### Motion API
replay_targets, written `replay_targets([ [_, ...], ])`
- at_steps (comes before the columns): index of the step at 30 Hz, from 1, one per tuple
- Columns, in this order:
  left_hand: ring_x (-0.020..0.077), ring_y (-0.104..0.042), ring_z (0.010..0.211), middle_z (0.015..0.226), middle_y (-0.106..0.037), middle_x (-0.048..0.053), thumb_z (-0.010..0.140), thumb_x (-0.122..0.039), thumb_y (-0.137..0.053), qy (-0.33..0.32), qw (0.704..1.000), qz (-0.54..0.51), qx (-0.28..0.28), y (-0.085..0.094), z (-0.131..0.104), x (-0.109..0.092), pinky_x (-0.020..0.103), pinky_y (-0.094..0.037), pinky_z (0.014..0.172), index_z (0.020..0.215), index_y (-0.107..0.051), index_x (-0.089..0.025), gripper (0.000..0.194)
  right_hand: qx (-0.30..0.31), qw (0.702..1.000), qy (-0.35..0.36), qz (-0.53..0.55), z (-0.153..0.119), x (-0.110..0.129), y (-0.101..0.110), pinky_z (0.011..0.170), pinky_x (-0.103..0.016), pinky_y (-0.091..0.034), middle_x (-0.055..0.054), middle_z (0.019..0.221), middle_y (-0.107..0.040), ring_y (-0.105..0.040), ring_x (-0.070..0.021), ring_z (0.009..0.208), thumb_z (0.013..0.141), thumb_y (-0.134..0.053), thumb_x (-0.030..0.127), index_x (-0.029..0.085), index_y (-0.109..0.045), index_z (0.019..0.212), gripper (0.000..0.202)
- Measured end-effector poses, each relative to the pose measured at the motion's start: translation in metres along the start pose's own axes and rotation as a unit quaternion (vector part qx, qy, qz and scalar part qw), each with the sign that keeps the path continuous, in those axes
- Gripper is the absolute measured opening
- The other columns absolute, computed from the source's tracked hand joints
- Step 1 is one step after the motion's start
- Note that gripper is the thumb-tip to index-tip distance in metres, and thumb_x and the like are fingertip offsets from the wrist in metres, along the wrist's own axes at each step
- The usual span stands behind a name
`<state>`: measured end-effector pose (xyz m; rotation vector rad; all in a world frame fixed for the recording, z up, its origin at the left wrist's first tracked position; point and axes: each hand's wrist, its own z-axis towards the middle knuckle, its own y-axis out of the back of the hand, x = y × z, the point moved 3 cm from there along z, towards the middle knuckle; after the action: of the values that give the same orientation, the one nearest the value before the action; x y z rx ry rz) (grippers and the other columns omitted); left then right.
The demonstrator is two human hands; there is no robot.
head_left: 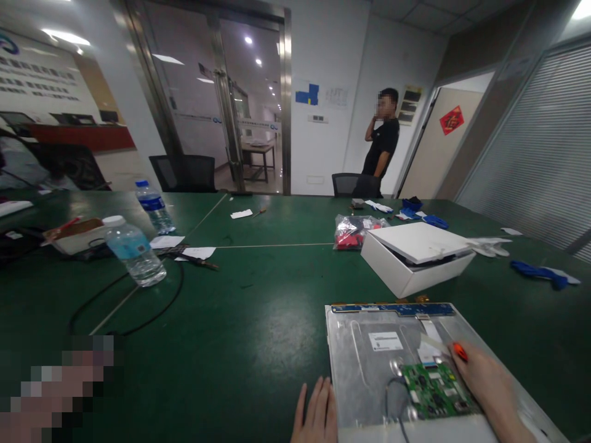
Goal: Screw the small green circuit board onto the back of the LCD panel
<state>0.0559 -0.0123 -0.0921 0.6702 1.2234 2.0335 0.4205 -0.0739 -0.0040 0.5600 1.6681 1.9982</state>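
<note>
A flat grey metal display panel point(364, 375) lies back side up on the green table, with a blue circuit strip point(392, 309) along its far edge. On its near part sits a green circuit board point(436, 391), joined to a white ribbon cable point(429, 351) and a dark wire point(388, 394). My left hand point(316, 412) rests at the panel's left edge, fingers stretched out and holding nothing. My right hand point(489, 378) is closed at the right side of the board. From its fingers pokes the end of an orange-handled tool point(460, 351); its tip is hidden.
Beyond the panel stands a white box point(415, 258), its lid ajar, beside a bagged red item point(353, 232). Gloves point(538, 272) lie at right. Two water bottles point(136, 255) and a black cable point(173, 301) occupy the left. A person point(383, 135) stands beyond the table.
</note>
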Motion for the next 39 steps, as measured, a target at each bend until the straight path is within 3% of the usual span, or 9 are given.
replay_targets([
  [3, 0.0271, -0.052, 0.119, 0.128, -0.058, 0.014, 0.092, -0.028, -0.042, -0.062, 0.997, -0.034, -0.012, 0.003, 0.01, -0.002, 0.042, -0.035, 0.105, 0.134, -0.048, -0.013, 0.045, 0.025, 0.999, -0.014, -0.021, 0.013, -0.007, 0.012, 0.056, -0.031, -0.042, -0.012, 0.073, -0.07, -0.068, -0.0275, 0.07, 0.091, -0.032, 0.043, 0.021, -0.069, 0.085, 0.043],
  [5, 0.0283, -0.051, 0.12, 0.128, -0.057, 0.015, 0.092, -0.029, -0.043, -0.062, 0.997, -0.052, 0.01, 0.005, 0.018, -0.004, 0.044, -0.032, 0.107, 0.137, -0.045, -0.011, 0.048, 0.029, 0.999, -0.012, -0.016, 0.022, -0.01, 0.019, 0.056, -0.031, -0.041, -0.013, 0.075, -0.07, -0.068, -0.0276, 0.072, 0.091, -0.031, 0.041, 0.021, -0.067, 0.081, 0.042],
  [10, 0.0333, -0.041, 0.129, 0.138, -0.047, 0.02, 0.091, -0.025, -0.038, -0.005, 0.975, -0.111, 0.192, 0.016, 0.038, -0.014, 0.052, -0.032, 0.107, 0.138, -0.043, -0.008, 0.05, 0.037, 0.999, 0.0, 0.016, 0.033, -0.014, 0.026, 0.058, -0.03, -0.042, -0.012, 0.078, -0.071, -0.066, -0.0273, 0.073, 0.088, -0.033, 0.042, 0.02, -0.067, 0.083, 0.04],
  [14, 0.037, -0.032, 0.135, 0.144, -0.036, 0.023, 0.09, -0.027, -0.04, -0.004, 0.95, -0.165, 0.265, 0.034, 0.05, -0.018, 0.058, -0.027, 0.108, 0.14, -0.037, -0.002, 0.056, 0.043, 0.993, 0.072, 0.08, 0.022, -0.001, 0.029, 0.066, -0.033, -0.045, -0.01, 0.081, -0.071, -0.066, -0.0274, 0.075, 0.085, -0.036, 0.045, 0.02, -0.067, 0.083, 0.039],
  [18, 0.0368, -0.028, 0.136, 0.146, -0.032, 0.024, 0.092, -0.026, -0.038, -0.012, 0.945, -0.188, 0.267, 0.039, 0.059, -0.022, 0.06, -0.025, 0.108, 0.14, -0.034, 0.0, 0.055, 0.051, 0.973, 0.152, 0.166, 0.001, 0.023, 0.031, 0.071, -0.032, -0.047, -0.008, 0.085, -0.071, -0.066, -0.0248, 0.077, 0.085, -0.042, 0.05, 0.022, -0.068, 0.08, 0.038],
  [22, 0.0365, -0.029, 0.136, 0.145, -0.033, 0.023, 0.094, -0.024, -0.036, -0.019, 0.949, -0.184, 0.257, 0.031, 0.066, -0.034, 0.06, -0.027, 0.107, 0.14, -0.035, 0.001, 0.052, 0.075, 0.967, 0.179, 0.167, -0.009, 0.035, 0.023, 0.069, -0.03, -0.047, -0.005, 0.086, -0.071, -0.066, -0.023, 0.079, 0.083, -0.05, 0.045, 0.025, -0.069, 0.081, 0.028],
  [26, 0.0366, -0.033, 0.134, 0.144, -0.035, 0.022, 0.094, -0.02, -0.035, -0.002, 0.953, -0.175, 0.246, 0.027, 0.075, -0.047, 0.059, -0.03, 0.106, 0.138, -0.039, -0.001, 0.048, 0.07, 0.97, 0.177, 0.152, -0.007, 0.034, 0.014, 0.067, -0.029, -0.047, -0.006, 0.089, -0.07, -0.066, -0.0232, 0.08, 0.084, -0.047, 0.044, 0.025, -0.069, 0.082, 0.028],
  [31, 0.0362, -0.034, 0.133, 0.142, -0.037, 0.024, 0.098, -0.023, -0.031, -0.002, 0.945, -0.183, 0.273, 0.03, 0.089, -0.058, 0.055, -0.033, 0.107, 0.138, -0.039, 0.001, 0.047, 0.049, 0.971, 0.179, 0.148, -0.005, 0.027, 0.009, 0.063, -0.028, -0.047, -0.005, 0.078, -0.07, -0.066, -0.0223, 0.073, 0.086, -0.04, 0.041, 0.024, -0.064, 0.074, 0.031],
  [39, 0.0365, -0.037, 0.131, 0.139, -0.041, 0.025, 0.098, -0.023, -0.03, -0.021, 0.945, -0.2, 0.258, 0.019, 0.102, -0.072, 0.058, -0.037, 0.105, 0.138, -0.04, -0.001, 0.046, 0.011, 0.973, 0.2, 0.116, -0.002, 0.017, -0.002, 0.065, -0.029, -0.053, -0.006, 0.102, -0.071, -0.069, -0.0225, 0.082, 0.084, -0.038, 0.037, 0.027, -0.07, 0.092, 0.033],
])
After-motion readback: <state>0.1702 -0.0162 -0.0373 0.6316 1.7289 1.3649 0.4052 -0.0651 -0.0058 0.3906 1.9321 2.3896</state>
